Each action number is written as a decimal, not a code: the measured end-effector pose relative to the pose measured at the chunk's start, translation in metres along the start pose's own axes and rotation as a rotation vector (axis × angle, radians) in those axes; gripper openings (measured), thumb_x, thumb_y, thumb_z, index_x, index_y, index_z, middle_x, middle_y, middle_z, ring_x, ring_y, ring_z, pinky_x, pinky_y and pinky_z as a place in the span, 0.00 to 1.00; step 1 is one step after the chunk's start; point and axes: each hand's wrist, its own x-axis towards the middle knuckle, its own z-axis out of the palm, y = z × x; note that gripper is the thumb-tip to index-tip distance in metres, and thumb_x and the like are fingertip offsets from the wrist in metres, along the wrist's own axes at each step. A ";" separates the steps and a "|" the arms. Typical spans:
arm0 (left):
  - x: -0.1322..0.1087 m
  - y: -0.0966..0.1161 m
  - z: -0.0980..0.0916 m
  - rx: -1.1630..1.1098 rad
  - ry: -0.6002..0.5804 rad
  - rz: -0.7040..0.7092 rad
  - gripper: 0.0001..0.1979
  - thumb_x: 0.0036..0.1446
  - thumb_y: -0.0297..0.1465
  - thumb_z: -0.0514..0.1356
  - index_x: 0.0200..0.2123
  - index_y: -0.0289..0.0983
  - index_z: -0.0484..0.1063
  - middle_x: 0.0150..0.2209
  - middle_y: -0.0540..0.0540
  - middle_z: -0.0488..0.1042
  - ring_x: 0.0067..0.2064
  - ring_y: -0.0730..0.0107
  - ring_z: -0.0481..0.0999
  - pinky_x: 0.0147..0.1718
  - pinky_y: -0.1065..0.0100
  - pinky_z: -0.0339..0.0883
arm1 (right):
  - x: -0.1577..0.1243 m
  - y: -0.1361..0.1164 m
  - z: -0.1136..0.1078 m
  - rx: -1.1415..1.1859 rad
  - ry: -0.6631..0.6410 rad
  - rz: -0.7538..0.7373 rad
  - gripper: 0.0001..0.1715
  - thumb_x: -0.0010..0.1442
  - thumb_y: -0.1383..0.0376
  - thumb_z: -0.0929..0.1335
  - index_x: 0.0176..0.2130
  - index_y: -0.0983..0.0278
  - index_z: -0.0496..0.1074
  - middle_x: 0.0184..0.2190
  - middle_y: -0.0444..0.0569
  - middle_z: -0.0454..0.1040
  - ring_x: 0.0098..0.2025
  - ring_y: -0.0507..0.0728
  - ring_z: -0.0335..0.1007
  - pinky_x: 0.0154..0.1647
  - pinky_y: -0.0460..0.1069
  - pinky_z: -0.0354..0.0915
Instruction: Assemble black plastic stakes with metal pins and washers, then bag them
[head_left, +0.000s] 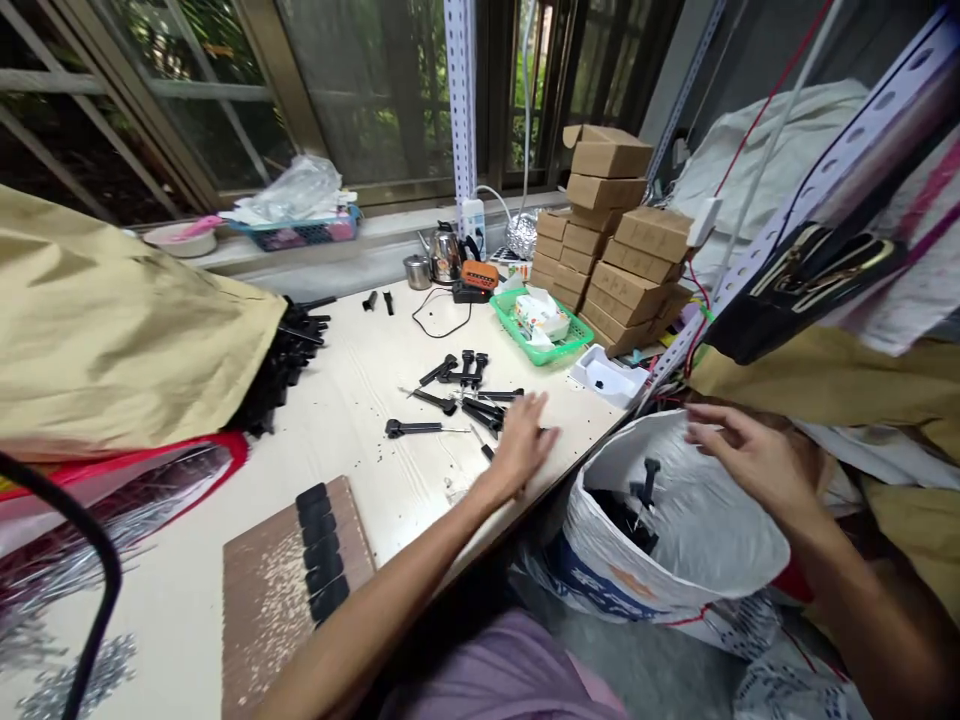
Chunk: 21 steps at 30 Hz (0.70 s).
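My left hand [525, 445] is over the table's right edge, fingers apart, beside a loose pile of black-handled tools with thin metal shafts [480, 408]. It partly hides the pile's right end. One such tool [414, 428] lies apart, to the left. My right hand [739, 455] is above the right side of an open white woven sack [697, 530], fingers spread and nothing seen in them. Within the sack's mouth, a black T-headed tool [649, 480] stands upright, apart from my hand. Below it are more black pieces [622, 518], partly hidden by the rim.
A brown board [259, 570] with a row of black pieces [321, 550] lies at the front left. Black parts spill from a tan sack [135, 330]. Farther back are a green basket [525, 340], stacked cardboard boxes [630, 270] and a kettle [445, 255].
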 end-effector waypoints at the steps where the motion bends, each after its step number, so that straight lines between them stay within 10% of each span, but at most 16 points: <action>1: -0.007 -0.023 -0.018 0.158 0.036 -0.040 0.23 0.54 0.25 0.55 0.55 0.32 0.64 0.57 0.34 0.64 0.59 0.51 0.60 0.57 0.49 0.54 | 0.004 -0.006 0.019 0.026 -0.074 -0.023 0.23 0.58 0.53 0.65 0.48 0.62 0.70 0.40 0.52 0.76 0.37 0.59 0.75 0.35 0.52 0.72; 6: -0.031 -0.100 -0.089 0.777 0.044 -0.160 0.20 0.52 0.16 0.49 0.46 0.29 0.71 0.52 0.32 0.66 0.58 0.47 0.59 0.54 0.50 0.56 | 0.053 -0.051 0.127 -0.075 -0.374 -0.431 0.26 0.58 0.61 0.64 0.56 0.64 0.65 0.58 0.55 0.64 0.62 0.63 0.55 0.59 0.59 0.57; 11: -0.046 -0.122 -0.097 0.909 -0.081 -0.107 0.11 0.58 0.22 0.48 0.36 0.33 0.70 0.42 0.36 0.70 0.50 0.51 0.65 0.50 0.52 0.58 | 0.092 -0.095 0.205 -0.325 -0.717 -0.596 0.44 0.50 0.66 0.68 0.63 0.67 0.52 0.63 0.58 0.53 0.66 0.67 0.39 0.62 0.60 0.47; 21: -0.044 -0.123 -0.095 0.706 0.154 -0.330 0.17 0.61 0.26 0.48 0.53 0.38 0.59 0.43 0.42 0.65 0.40 0.63 0.69 0.35 0.66 0.64 | 0.079 -0.110 0.223 -0.420 -0.466 -0.405 0.15 0.64 0.67 0.57 0.48 0.66 0.64 0.46 0.56 0.65 0.48 0.58 0.62 0.48 0.50 0.58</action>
